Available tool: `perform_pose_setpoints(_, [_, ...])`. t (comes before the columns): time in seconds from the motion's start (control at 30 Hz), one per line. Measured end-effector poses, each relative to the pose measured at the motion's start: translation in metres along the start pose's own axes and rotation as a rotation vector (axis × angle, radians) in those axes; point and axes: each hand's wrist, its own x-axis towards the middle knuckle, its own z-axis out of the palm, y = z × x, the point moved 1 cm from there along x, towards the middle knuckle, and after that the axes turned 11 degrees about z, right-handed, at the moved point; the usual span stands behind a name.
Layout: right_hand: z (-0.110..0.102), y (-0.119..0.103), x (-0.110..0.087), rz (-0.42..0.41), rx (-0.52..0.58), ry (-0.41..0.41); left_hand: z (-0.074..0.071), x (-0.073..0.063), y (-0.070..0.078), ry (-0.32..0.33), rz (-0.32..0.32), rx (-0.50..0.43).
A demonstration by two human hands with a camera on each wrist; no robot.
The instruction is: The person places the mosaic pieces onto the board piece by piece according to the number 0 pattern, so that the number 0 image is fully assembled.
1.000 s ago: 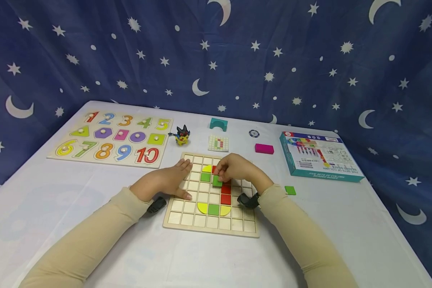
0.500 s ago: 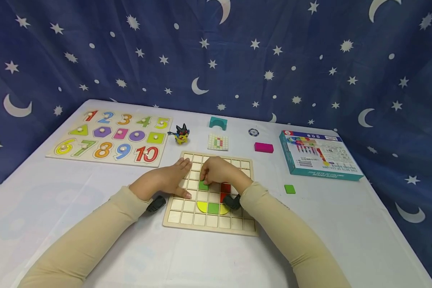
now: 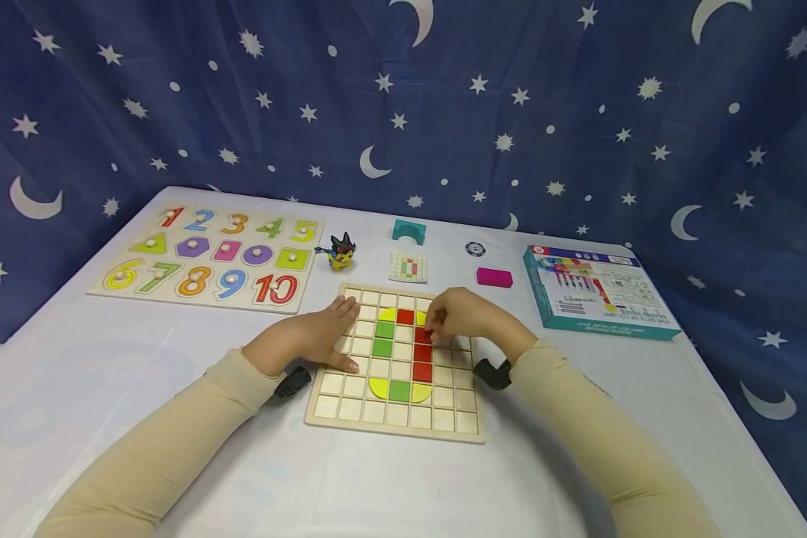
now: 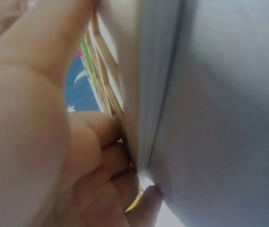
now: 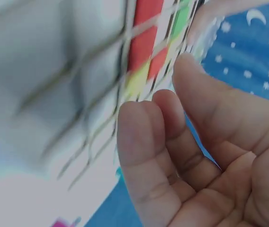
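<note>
A wooden grid board (image 3: 403, 433) lies on the table with red, green and yellow tiles set in its cells. My left hand (image 3: 312, 338) rests on the board's left edge, thumb and fingers spread. Over the board's right half hovers my right hand (image 3: 459, 314), fingers loosely bent beside the red tiles (image 3: 421, 371). In the right wrist view, nothing sits between that hand's thumb and fingers (image 5: 139, 142). Two green tiles (image 3: 382, 347) stand one below the other in a left column. A third green tile (image 3: 399, 391) lies between yellow rounded tiles (image 3: 379, 388) lower down.
Behind the board lie a small pattern card (image 3: 408, 267), a teal arch block (image 3: 409, 231), a toy figure (image 3: 341, 252), a round chip (image 3: 474, 249) and a magenta block (image 3: 494, 278). A number puzzle (image 3: 205, 258) is at left, a flat box (image 3: 598, 291) at right.
My right hand has put its green tile in the cell below the other green one, let go and moved right. The sleeve now covers the loose green tile's spot. My left hand stays put.
</note>
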Motion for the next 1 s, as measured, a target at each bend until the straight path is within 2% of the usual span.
perform_pose_setpoints(0.23, [-0.030, 0.060, -0.025, 0.067, -0.029, 0.027, 0.000, 0.002, -0.001, -0.006, 0.004, 0.004])
perform_pose_setpoints(0.37, [-0.036, 0.091, -0.037, 0.118, -0.069, 0.026, 0.000, 0.002, -0.001, -0.010, 0.002, 0.009])
perform_pose_setpoints(0.53, [-0.038, 0.123, -0.050, 0.181, -0.048, 0.012, 0.000, 0.002, -0.001, -0.009, 0.004, -0.004])
perform_pose_setpoints(0.77, [-0.029, 0.150, -0.056, 0.222, 0.062, 0.007, -0.001, 0.001, 0.000, 0.007, 0.013, -0.018])
perform_pose_setpoints(1.0, [-0.018, 0.148, -0.053, 0.205, 0.074, 0.047, 0.000, 0.001, -0.001, 0.010, 0.015, -0.012])
